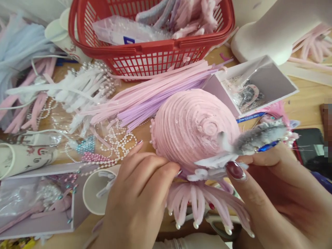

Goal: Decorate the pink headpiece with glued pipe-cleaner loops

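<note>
A pink dome of coiled pipe cleaners (192,124) sits in front of me, with pearl-tipped pink pipe-cleaner loops (198,204) spreading from its near side. My left hand (145,183) grips the dome's left near edge, fingers curled against it. My right hand (269,197), thumb and fingers closed, pinches a grey and white fuzzy ornament (259,138) at the dome's right side. White fuzzy pieces (212,166) stick out from that ornament over the dome's near edge. The right fingertips are partly hidden behind it.
Behind the dome stands a red basket (135,52); pink pipe cleaners (155,84) lie before it. An open white box (280,88) is at right. Bead strings (120,141), a paper cup (89,193) and a box (74,207) lie left. A white rounded form (259,38) stands far right.
</note>
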`<state>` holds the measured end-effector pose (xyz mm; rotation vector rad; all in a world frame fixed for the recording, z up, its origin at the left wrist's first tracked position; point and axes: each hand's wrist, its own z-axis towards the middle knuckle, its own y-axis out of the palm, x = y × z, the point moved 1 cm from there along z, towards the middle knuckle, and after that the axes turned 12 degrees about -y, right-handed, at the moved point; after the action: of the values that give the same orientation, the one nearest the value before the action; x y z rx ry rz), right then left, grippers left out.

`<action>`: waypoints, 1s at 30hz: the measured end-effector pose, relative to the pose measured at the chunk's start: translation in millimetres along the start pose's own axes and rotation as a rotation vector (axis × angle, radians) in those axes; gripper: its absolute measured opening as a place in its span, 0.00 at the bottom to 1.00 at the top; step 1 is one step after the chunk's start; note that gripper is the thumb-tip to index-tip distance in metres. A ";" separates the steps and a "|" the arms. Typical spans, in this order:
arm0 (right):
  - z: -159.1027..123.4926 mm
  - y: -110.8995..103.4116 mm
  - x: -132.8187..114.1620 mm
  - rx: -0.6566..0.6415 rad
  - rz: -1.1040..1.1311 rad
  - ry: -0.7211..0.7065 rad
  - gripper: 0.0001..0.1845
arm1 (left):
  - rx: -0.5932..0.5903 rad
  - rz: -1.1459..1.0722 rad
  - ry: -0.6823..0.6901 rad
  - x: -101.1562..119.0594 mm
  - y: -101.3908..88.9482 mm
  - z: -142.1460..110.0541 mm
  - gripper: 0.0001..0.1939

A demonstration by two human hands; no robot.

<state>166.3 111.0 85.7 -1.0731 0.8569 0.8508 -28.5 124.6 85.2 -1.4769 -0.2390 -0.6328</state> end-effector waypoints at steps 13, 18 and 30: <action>-1.8 2.7 1.3 0.053 0.003 0.033 0.02 | -0.002 -0.070 -0.055 1.7 3.2 0.1 0.09; 0.6 2.1 -0.2 0.038 -0.002 0.005 0.03 | -0.008 -0.078 -0.036 1.8 6.5 1.1 0.10; -2.3 -3.9 -0.4 -0.029 0.074 0.022 0.09 | -0.082 -0.080 -0.135 0.1 -2.8 -3.3 0.08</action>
<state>169.2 107.7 87.0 -1.0831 0.9094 0.9174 -30.6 121.5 87.3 -1.5974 -0.3818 -0.6133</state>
